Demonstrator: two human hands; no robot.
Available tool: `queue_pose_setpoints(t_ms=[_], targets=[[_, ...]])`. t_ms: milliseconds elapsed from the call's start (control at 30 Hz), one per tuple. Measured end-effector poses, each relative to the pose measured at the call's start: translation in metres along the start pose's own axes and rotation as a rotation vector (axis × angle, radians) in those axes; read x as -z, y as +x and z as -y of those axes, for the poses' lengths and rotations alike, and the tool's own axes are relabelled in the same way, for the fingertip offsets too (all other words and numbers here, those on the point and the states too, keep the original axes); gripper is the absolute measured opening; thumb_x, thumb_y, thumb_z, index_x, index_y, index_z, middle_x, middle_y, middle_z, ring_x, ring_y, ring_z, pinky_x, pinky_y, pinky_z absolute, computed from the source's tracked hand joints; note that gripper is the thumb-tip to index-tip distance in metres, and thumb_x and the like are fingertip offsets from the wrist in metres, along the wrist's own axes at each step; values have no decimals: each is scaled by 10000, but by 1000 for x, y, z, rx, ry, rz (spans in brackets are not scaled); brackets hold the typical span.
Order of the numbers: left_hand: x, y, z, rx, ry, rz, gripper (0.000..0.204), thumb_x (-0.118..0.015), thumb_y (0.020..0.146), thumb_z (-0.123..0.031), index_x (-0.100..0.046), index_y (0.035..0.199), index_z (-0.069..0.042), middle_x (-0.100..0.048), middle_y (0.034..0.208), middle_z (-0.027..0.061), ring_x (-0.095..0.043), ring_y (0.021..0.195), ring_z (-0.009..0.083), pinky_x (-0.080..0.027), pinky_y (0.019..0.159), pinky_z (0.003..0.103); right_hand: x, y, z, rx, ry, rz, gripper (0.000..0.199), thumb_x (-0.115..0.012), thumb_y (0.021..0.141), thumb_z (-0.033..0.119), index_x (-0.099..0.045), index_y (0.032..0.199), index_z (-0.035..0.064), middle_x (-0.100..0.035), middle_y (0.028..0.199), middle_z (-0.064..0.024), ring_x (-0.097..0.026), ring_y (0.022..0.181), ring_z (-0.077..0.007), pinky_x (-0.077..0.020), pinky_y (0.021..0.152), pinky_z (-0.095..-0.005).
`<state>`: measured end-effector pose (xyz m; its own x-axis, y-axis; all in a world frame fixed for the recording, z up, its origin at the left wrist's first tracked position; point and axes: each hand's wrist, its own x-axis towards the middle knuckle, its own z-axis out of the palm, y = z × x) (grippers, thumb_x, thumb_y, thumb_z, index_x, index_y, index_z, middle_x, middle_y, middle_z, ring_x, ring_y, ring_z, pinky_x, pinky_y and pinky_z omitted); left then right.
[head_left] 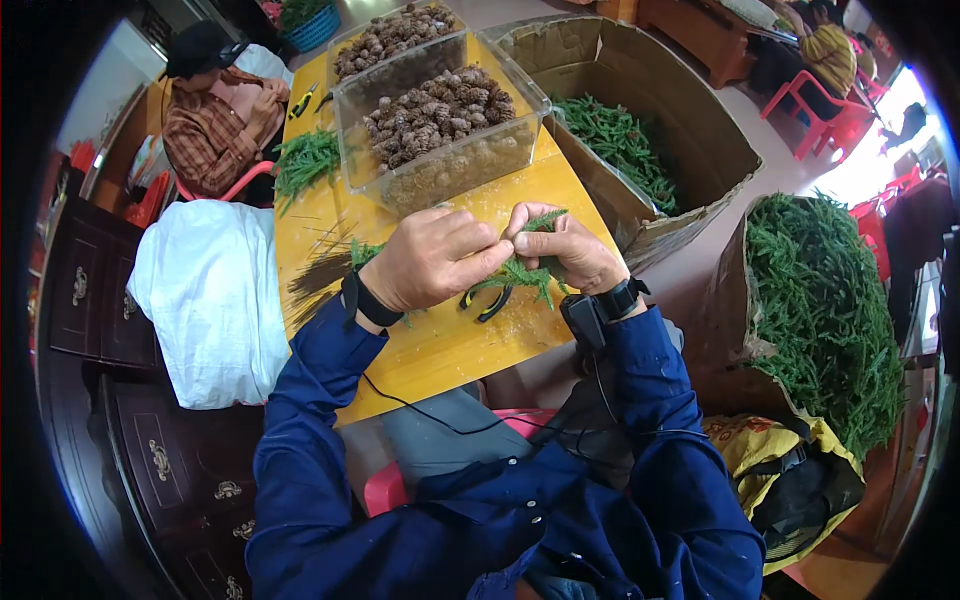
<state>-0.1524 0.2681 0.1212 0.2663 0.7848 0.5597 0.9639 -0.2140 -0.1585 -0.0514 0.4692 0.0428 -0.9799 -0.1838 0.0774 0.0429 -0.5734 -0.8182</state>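
Above the yellow table (400, 375), my left hand (435, 258) is closed, its thumb and fingers pinched on a green artificial pine sprig (527, 277). Opposite it, my right hand (578, 252) pinches the same greenery, and the fingertips of both hands nearly meet. Needled tips stick out above and below the right fingers. What lies inside the left fist is hidden. Pliers with yellow-and-black handles (492, 303) lie on the table under my hands, partly covered by the sprig. Beside my left hand is a bundle of thin dark stems (322, 275).
Clear bins of pine cones (440, 115) stand at the table's far end, with loose green sprigs (305, 162) beside them. Cardboard boxes of greenery (622, 140) (825, 310) stand to the right. A white sack (212, 300) is at left, near a seated person (215, 130).
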Motion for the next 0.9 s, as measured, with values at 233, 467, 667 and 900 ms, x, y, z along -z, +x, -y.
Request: queue_pose_setpoints(t_ms=[233, 467, 667, 900], targets=[[10, 1, -5, -64, 33, 93, 275, -691, 732, -113, -702, 1000, -52, -612, 853, 17, -581, 673, 170, -473, 551, 299, 1, 1, -1, -33, -20, 57, 156, -746, 885, 147, -647, 963, 56, -613, 810, 16, -553, 684, -68, -441, 640, -200], [9, 1, -4, -128, 42, 88, 258, -675, 754, -113, -694, 1002, -47, -607, 848, 10, -576, 672, 160, -470, 551, 303, 4, 4, -6, -67, 33, 74, 145, -740, 892, 144, -646, 956, 54, -615, 809, 14, -554, 683, -69, -443, 638, -204], [11, 2, -5, -119, 52, 90, 231, -676, 763, -117, -689, 986, -58, -602, 848, 8, -580, 675, 158, -474, 559, 302, 6, 3, -7, -58, 59, 127, 141, -739, 899, 145, -652, 961, 52, -626, 829, 11, -559, 705, -71, -452, 654, -213], [9, -2, -11, -58, -39, 89, 182, -715, 765, -120, -670, 934, -71, -594, 827, 13, -584, 664, 167, -473, 557, 302, -3, -1, -2, -101, -29, 131, 174, -761, 881, 141, -637, 977, 64, -619, 834, 16, -568, 720, -69, -458, 667, -204]])
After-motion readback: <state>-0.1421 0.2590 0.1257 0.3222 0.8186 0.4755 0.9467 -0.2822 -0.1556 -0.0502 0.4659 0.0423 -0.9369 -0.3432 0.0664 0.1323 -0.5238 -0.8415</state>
